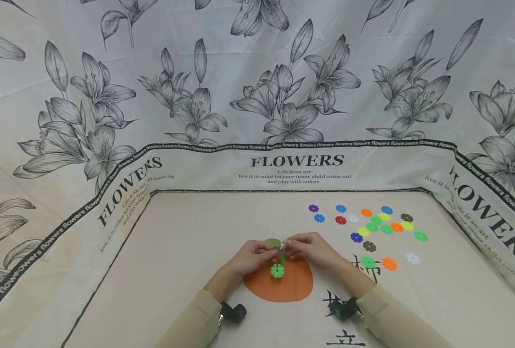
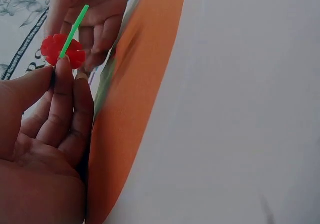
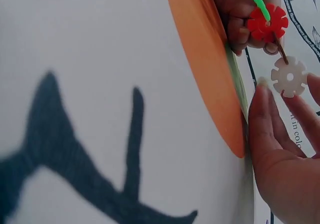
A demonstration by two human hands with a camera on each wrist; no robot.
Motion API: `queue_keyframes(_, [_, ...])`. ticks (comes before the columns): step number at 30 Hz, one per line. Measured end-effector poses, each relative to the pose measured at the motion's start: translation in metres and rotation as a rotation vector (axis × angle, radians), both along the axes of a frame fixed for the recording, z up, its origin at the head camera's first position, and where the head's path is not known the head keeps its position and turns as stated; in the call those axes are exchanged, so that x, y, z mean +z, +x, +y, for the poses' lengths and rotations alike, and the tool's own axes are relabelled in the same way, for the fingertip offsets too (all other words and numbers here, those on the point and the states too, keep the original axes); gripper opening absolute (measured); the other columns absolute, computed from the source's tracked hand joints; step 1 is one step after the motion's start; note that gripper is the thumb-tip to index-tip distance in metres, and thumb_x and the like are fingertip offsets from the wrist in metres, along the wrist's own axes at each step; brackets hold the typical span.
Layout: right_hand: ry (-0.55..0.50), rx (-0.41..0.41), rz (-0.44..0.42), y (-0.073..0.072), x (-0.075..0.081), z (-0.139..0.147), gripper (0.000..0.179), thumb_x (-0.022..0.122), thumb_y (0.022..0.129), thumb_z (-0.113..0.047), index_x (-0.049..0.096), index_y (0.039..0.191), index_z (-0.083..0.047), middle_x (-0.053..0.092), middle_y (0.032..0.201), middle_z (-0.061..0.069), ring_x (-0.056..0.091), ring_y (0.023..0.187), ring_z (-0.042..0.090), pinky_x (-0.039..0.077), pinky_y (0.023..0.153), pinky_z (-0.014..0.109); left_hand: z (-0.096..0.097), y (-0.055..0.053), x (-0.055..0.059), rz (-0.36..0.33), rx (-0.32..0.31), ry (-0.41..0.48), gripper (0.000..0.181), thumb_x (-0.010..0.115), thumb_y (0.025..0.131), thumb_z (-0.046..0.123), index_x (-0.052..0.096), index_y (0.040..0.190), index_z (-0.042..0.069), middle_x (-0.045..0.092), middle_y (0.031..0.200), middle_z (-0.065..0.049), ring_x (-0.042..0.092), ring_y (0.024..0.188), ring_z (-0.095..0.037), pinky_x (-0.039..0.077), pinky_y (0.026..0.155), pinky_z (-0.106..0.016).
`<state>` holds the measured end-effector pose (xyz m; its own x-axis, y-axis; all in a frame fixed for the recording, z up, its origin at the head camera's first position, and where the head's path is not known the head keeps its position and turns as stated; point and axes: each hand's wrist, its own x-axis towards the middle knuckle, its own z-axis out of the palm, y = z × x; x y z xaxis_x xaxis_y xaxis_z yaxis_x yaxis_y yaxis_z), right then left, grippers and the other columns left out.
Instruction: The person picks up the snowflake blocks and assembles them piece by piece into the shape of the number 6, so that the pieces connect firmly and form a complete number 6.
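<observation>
Both hands meet over an orange printed shape (image 1: 257,285) on the cloth. Several notched plastic discs are slotted together between them. My left hand (image 1: 250,257) pinches this joined piece near its red disc (image 2: 75,55), from which a green disc (image 1: 277,271) stands out, edge-on in both wrist views. On the right wrist side, a brown disc (image 3: 280,48), seen edge-on, links the red disc to a white disc (image 3: 290,79). The fingertips of my right hand (image 1: 317,249) hold that white disc by its rim. Fingers partly cover the joints.
Loose discs in many colours lie spread on the right, among them a red disc (image 1: 340,220), a purple disc (image 1: 313,208) and a white disc (image 1: 413,258). Black printed characters (image 1: 345,340) mark the cloth. A flower-printed curtain (image 1: 292,96) surrounds the back and sides.
</observation>
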<state>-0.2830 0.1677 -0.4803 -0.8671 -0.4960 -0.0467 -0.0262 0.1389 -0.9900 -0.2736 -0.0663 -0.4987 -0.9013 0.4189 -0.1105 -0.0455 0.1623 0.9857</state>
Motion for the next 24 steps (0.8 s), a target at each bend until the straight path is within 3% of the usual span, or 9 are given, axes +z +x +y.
queue_keyframes(4, [-0.05, -0.011, -0.066, 0.0028, -0.0006, -0.001, 0.037, 0.057, 0.106, -0.013, 0.06, 0.128, 0.017, 0.069, 0.119, 0.028, 0.072, 0.108, 0.034, 0.056, 0.093, 0.042, 0.0013, 0.0018, 0.0015, 0.004, 0.009, 0.008, 0.018, 0.066, 0.1, 0.013, 0.069, 0.101, -0.005, 0.075, 0.086, -0.009, 0.068, 0.085, -0.01, 0.05, 0.083, -0.023])
queue_keyframes(8, [-0.045, -0.059, -0.098, 0.0059, 0.003, -0.0038, 0.036, 0.06, 0.104, -0.013, 0.062, 0.126, 0.016, 0.071, 0.118, 0.023, 0.073, 0.106, 0.028, 0.057, 0.092, 0.037, 0.002, 0.0019, 0.0005, 0.023, 0.018, 0.01, 0.017, 0.067, 0.1, 0.011, 0.069, 0.101, -0.006, 0.076, 0.087, -0.011, 0.069, 0.085, -0.01, 0.051, 0.082, -0.023])
queue_keyframes(15, [-0.028, -0.066, -0.085, 0.0078, 0.0066, -0.0075, 0.037, 0.064, 0.102, -0.015, 0.064, 0.124, 0.016, 0.073, 0.116, 0.022, 0.074, 0.105, 0.026, 0.057, 0.091, 0.034, 0.0026, 0.0004, -0.0022, 0.043, 0.039, 0.005, 0.016, 0.069, 0.098, 0.009, 0.071, 0.098, -0.006, 0.076, 0.083, -0.012, 0.069, 0.081, -0.011, 0.05, 0.08, -0.021])
queue_keyframes(24, [-0.003, -0.032, -0.061, 0.008, 0.006, -0.0066, 0.041, 0.06, 0.105, -0.017, 0.059, 0.131, 0.015, 0.069, 0.124, 0.022, 0.07, 0.112, 0.028, 0.055, 0.096, 0.036, 0.0021, 0.0, -0.0012, 0.0, 0.022, -0.032, 0.017, 0.07, 0.098, 0.012, 0.07, 0.104, -0.004, 0.076, 0.091, -0.01, 0.07, 0.088, -0.012, 0.053, 0.082, -0.023])
